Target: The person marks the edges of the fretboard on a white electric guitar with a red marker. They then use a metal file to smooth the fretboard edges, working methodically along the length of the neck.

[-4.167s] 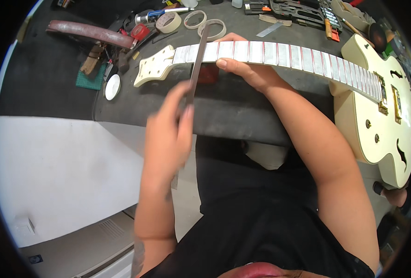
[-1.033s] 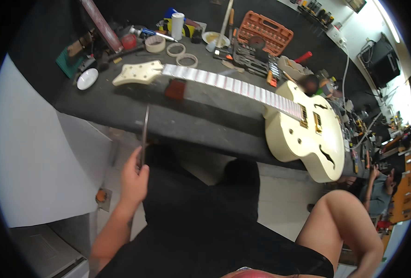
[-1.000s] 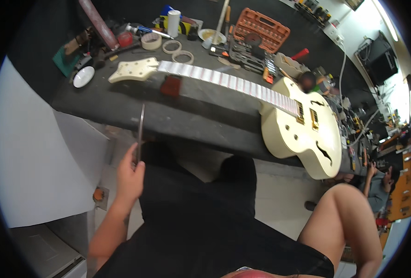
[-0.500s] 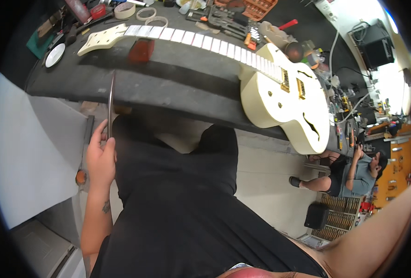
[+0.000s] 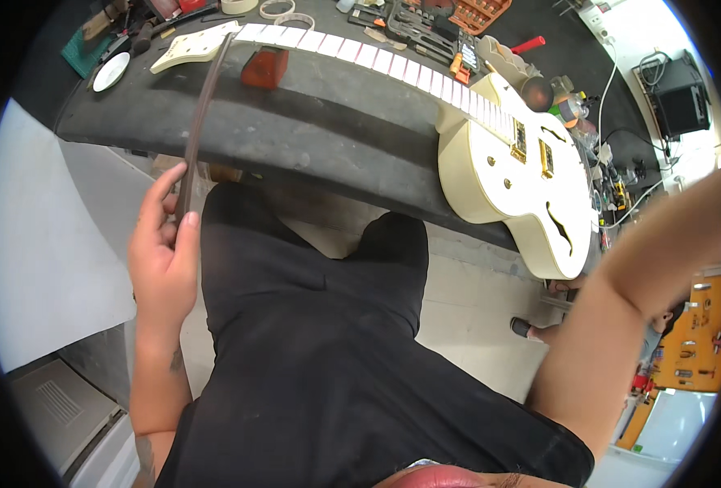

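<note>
My left hand (image 5: 164, 256) is closed round the lower end of a long, thin, dark brown strip (image 5: 202, 118), seen nearly edge-on. It slants upward over the bench's front edge, its far tip overlapping the head end of a guitar (image 5: 478, 175) in this view; whether they touch I cannot tell. The cream hollow-body guitar lies face up, white strips along its fretboard and gold hardware on its body. Under the neck, near the headstock, stands a red block (image 5: 264, 68). My right arm is raised at the right side, its hand out of view.
On the dark workbench (image 5: 312, 159) a white dish (image 5: 112, 71) sits at the far left. Tape rolls (image 5: 294, 22), an open tool case (image 5: 425, 32) and a red-handled tool (image 5: 528, 44) lie along the back. Another person (image 5: 657, 329) is partly hidden behind my right arm.
My left hand has moved slightly left and up, tilting the strip so its far end reaches the guitar's head end in view. My right arm has swung up into view. The whole view has shifted slightly.
</note>
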`<state>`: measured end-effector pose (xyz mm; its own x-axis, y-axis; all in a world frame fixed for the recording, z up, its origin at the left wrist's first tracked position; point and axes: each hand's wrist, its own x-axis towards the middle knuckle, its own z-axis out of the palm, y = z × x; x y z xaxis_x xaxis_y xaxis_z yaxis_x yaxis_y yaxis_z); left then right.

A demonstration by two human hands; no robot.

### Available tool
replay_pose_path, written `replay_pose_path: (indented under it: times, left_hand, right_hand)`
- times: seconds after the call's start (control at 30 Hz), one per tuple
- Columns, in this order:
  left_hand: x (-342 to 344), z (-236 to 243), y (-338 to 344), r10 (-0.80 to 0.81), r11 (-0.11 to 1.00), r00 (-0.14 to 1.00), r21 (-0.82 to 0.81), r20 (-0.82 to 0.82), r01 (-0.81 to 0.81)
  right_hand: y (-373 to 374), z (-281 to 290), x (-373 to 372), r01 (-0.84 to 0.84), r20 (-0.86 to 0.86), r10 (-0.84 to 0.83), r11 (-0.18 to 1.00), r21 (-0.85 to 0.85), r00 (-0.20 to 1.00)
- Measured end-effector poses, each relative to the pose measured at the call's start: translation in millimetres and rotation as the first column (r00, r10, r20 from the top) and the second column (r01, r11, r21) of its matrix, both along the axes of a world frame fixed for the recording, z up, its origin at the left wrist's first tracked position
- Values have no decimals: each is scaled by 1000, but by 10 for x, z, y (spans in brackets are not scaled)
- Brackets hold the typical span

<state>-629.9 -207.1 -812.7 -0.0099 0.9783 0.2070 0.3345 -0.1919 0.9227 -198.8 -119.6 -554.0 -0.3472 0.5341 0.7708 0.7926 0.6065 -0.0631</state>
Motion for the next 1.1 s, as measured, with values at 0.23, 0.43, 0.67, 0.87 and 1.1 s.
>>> replay_pose_path:
  times: [0.23, 0.43, 0.67, 0.87, 1.1]
  left_hand:
    - [278, 382, 377, 28, 977, 889, 202, -458, 73]
    - [468, 495, 348, -39, 991, 791, 75, -611, 107]
    - [745, 651, 469, -106, 993, 751, -111, -652, 44]
    - [994, 717, 1680, -147, 986, 760, -34, -633, 163]
    - [739, 195, 636, -86, 993, 814, 14, -575, 116]
  right_hand:
    - [1418, -2015, -426, -57, 161, 142, 894, -444, 977]
    - [1321, -2021, -754, 139, 281, 90, 704, -697, 955]
    - [1323, -2230, -652, 62, 110, 22, 707, -704, 994]
    - [1417, -2200, -749, 61, 146, 59, 710, -701, 988]
    - [1427, -2238, -545, 39, 82, 34, 664, -747, 996]
